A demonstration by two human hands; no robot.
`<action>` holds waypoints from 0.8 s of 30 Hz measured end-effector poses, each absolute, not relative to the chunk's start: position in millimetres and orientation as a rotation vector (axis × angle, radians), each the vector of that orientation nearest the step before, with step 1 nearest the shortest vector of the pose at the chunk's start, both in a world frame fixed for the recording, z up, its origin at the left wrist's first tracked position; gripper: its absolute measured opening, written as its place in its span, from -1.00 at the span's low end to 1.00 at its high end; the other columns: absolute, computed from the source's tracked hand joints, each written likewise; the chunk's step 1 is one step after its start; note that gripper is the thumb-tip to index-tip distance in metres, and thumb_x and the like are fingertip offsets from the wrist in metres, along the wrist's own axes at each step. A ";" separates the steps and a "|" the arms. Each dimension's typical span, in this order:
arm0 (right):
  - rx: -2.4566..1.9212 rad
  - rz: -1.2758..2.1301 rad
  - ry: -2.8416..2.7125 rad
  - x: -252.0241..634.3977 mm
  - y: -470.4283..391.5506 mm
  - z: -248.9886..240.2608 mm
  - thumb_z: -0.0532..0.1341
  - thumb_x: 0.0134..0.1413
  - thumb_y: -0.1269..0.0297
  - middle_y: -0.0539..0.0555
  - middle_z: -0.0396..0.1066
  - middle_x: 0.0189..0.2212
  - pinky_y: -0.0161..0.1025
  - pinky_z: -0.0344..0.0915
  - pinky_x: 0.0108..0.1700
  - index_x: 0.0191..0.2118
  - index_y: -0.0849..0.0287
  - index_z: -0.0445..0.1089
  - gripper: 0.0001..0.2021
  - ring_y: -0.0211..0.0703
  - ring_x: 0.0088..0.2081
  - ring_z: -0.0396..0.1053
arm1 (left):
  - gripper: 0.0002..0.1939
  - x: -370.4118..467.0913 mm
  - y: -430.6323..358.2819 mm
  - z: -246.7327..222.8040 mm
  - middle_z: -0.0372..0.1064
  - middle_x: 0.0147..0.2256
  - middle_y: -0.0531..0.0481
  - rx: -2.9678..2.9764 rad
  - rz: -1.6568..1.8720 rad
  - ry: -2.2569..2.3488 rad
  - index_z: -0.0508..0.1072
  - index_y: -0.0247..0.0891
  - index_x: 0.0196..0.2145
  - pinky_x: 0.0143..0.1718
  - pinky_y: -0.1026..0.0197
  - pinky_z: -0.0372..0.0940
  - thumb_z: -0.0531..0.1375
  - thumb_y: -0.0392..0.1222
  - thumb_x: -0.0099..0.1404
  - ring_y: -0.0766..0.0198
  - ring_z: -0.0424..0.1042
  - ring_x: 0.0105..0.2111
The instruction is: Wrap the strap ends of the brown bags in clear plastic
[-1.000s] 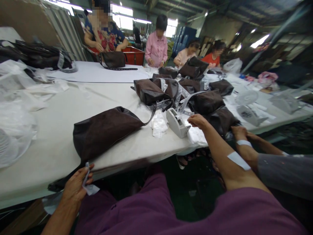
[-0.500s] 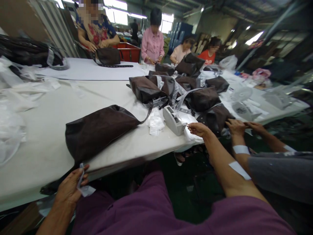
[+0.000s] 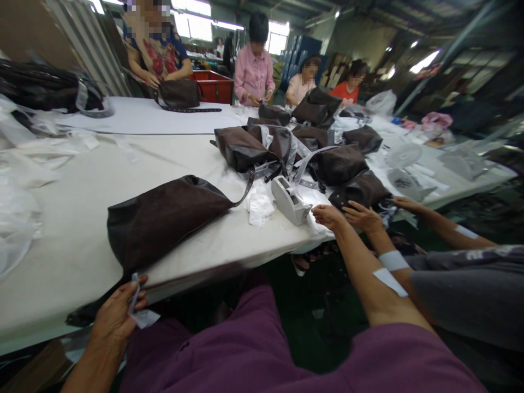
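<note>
At the table's near edge, my left hand is closed on a translucent plastic strip whose loose end hangs down. It is right by the dark strap of a brown handbag, which lies on its side with its other strap reaching right. My right hand has its fingers pinched together just right of a grey tape dispenser. What those fingertips hold, if anything, is too small to make out. Flat white plastic pieces lie left of the dispenser.
Several brown bags are heaped behind the dispenser. A co-worker's hand is close beside my right wrist, by the nearest of them. Crumpled clear plastic covers the table's left side. Other people stand along the far side.
The co-worker's nearer hand has moved left toward my right wrist, its fingers now spread. My right hand has shifted slightly left by the dispenser; my left hand has stayed put.
</note>
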State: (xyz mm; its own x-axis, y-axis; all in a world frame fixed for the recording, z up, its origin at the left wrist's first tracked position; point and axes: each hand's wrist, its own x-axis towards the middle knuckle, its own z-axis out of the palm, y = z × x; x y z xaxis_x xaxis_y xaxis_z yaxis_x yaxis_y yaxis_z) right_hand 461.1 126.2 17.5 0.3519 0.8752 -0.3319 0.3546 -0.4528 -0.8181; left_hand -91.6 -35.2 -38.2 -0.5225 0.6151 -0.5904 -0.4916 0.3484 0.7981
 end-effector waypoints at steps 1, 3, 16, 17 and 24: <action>-2.000 0.997 -1.058 460.0 126.3 16.8 0.28 -0.16 0.35 -0.05 0.22 -0.70 -0.40 0.19 -0.52 -0.57 0.21 0.25 -0.83 -0.37 -0.62 0.19 | -0.81 -92.5 -35.0 -41.4 0.41 -0.39 -0.03 0.120 1.400 1.578 0.28 -0.33 -0.53 -0.75 0.45 0.01 0.25 -0.42 -0.10 0.45 0.19 -0.63; -2.061 0.881 -1.038 459.4 123.3 17.5 0.29 -0.24 0.40 -0.07 0.16 -0.75 -0.41 0.14 -0.55 -0.61 0.21 0.24 -0.83 -0.35 -0.63 0.17 | -0.82 -94.2 -33.7 -49.1 0.41 -0.41 -0.03 0.135 1.429 1.566 0.29 -0.32 -0.51 -0.74 0.43 0.04 0.25 -0.42 -0.08 0.43 0.20 -0.64; -1.482 1.404 -1.329 278.2 56.4 13.3 0.35 -0.24 0.25 0.06 0.34 -0.55 -0.31 0.22 -0.49 -0.38 0.13 0.42 -0.80 -0.28 -0.53 0.29 | -0.59 -85.5 -37.6 -45.5 0.32 -0.53 0.07 0.160 1.621 1.598 0.38 -0.34 -0.36 -0.73 0.39 -0.18 0.36 -0.08 -0.15 0.54 0.08 -0.73; -1.387 1.508 -1.381 240.9 49.9 13.4 0.33 -0.24 0.25 0.03 0.34 -0.56 -0.32 0.22 -0.49 -0.39 0.14 0.42 -0.81 -0.29 -0.54 0.27 | -0.57 -86.4 -39.3 -46.8 0.33 -0.51 0.06 0.169 1.626 1.600 0.40 -0.35 -0.34 -0.72 0.39 -0.18 0.36 -0.08 -0.16 0.54 0.08 -0.73; -1.061 1.883 -1.658 33.3 19.0 -12.2 0.21 -0.26 0.31 -0.06 0.30 -0.64 -0.40 0.13 -0.57 -0.41 0.22 0.43 -0.82 -0.35 -0.61 0.17 | -0.68 -85.1 -57.0 -51.6 0.26 -0.61 0.10 0.227 1.625 1.670 0.46 -0.36 -0.35 -0.71 0.36 -0.13 0.30 -0.12 -0.06 0.52 0.09 -0.73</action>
State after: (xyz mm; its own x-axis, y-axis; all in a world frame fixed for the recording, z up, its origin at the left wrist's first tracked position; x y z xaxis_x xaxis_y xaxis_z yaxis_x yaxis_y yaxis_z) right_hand 33.3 19.0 -12.2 -0.6235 0.7344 -0.2681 0.1731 -0.2047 -0.9634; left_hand -85.1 -57.0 -51.6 -0.6804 0.6155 -0.3978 -0.3809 0.1668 0.9095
